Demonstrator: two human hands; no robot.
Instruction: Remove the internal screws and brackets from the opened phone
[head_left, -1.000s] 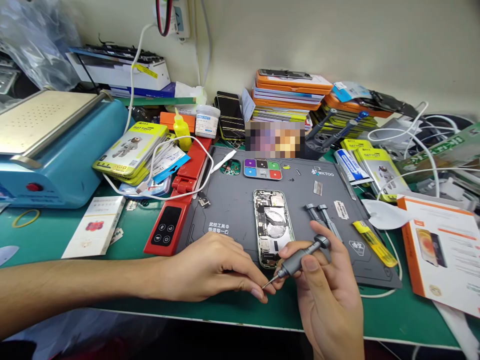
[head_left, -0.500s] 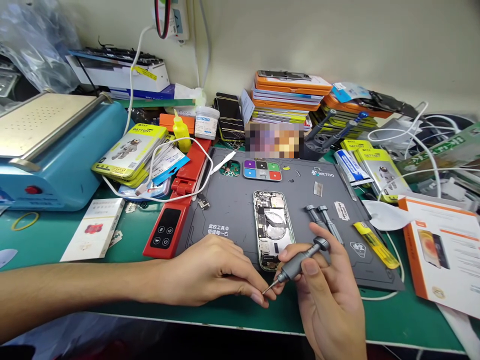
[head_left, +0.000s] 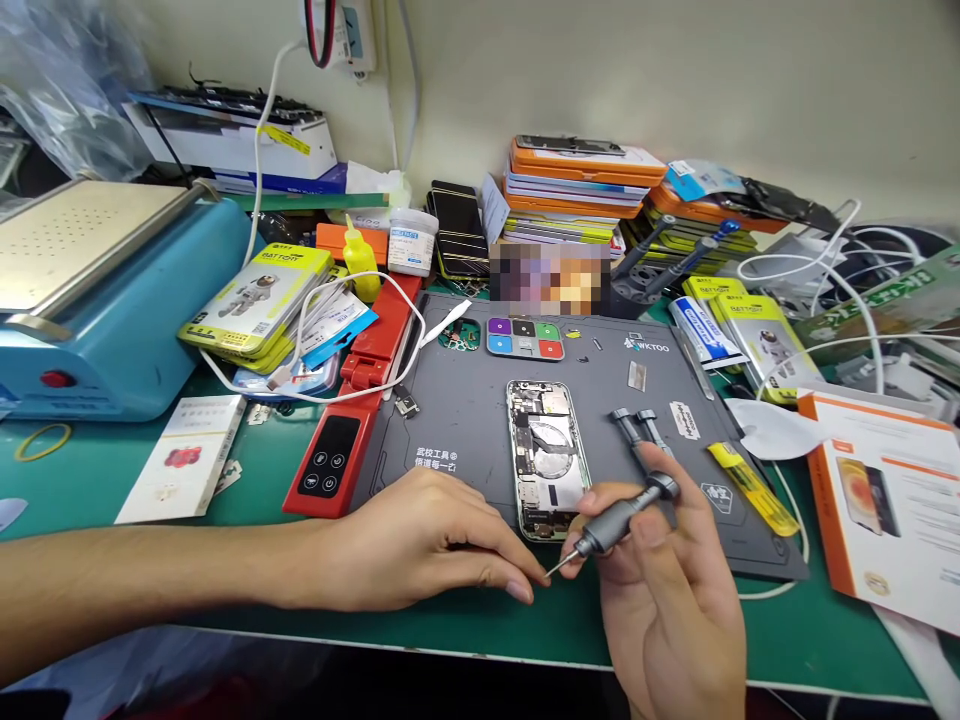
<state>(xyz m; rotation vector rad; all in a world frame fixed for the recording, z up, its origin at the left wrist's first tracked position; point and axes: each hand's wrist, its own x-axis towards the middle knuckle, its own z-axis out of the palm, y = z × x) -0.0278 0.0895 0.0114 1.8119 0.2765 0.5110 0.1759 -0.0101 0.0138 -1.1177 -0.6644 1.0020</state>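
Observation:
My right hand (head_left: 667, 580) grips a grey precision screwdriver (head_left: 616, 522), tilted so its thin bit points down and left. The bit's tip meets the fingertips of my left hand (head_left: 435, 545), whose thumb and fingers are drawn together. Anything between those left fingers is too small to see. Just beyond the hands, an opened phone (head_left: 551, 455) lies on the dark work mat (head_left: 465, 410), its circuit boards and round coil exposed. Two more grey screwdrivers (head_left: 646, 425) lie to the phone's right, partly behind my right hand.
A coloured screw tray (head_left: 525, 338) sits at the mat's back. To the left are a red folding device (head_left: 330, 455), battery boxes (head_left: 259, 300) and a blue heating machine (head_left: 105, 340). An orange-edged white box (head_left: 885, 500) and a yellow tube (head_left: 752, 490) stand or lie right.
My right hand and the screwdriver have shifted to the right. The bit now meets the ends of my left fingers instead of lying across them. My left hand has hardly moved.

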